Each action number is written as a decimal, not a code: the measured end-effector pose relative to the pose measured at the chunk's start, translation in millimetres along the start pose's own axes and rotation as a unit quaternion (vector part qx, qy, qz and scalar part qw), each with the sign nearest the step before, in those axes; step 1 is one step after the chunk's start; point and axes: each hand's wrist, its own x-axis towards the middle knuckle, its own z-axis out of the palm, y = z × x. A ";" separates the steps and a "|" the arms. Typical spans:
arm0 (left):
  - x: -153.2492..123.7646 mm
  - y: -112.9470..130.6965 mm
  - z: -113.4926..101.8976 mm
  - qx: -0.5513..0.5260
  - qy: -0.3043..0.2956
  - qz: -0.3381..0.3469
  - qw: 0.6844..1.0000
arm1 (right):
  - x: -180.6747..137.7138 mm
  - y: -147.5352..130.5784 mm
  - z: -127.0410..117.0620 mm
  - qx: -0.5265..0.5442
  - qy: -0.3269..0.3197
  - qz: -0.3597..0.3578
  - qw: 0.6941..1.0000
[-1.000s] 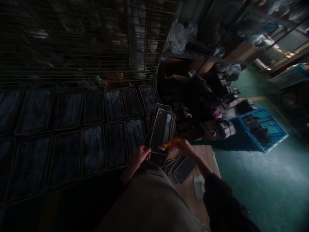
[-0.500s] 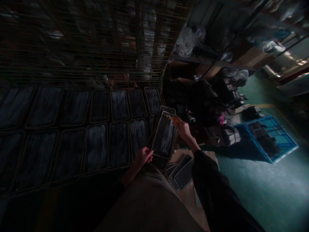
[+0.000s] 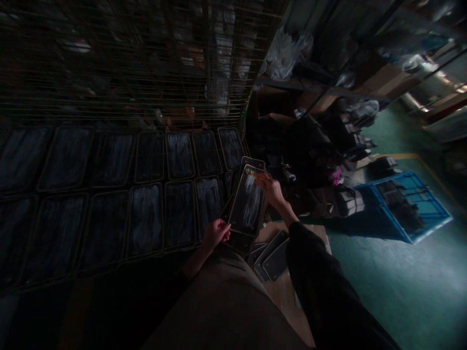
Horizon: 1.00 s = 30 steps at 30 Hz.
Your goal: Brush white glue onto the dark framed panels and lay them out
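My left hand pinches the lower left corner of a dark rectangular panel with rounded corners and a pale rim. Whitish streaks run down its surface. In my right hand is a brush with a yellow-orange handle, its tip touching the panel near the upper end. Other dark panels lie under this one, partly hidden. Just below, several more loose panels overlap on a brown board.
Two rows of similar panels, many streaked white, like this one, lie on the left before a wire rack. At right are a blue metal frame cart, dark bundles, and a shelf with plastic bags. A brown board is below.
The brush in my right hand has shifted slightly left and up on the panel, and a fresh whitish streak shows near the upper end. My left hand keeps its grip on the corner.
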 end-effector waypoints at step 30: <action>-4.0 8.7 1.0 0.024 0.018 0.004 1.000 | -63.0 5.8 -0.5 0.075 0.006 0.023 0.997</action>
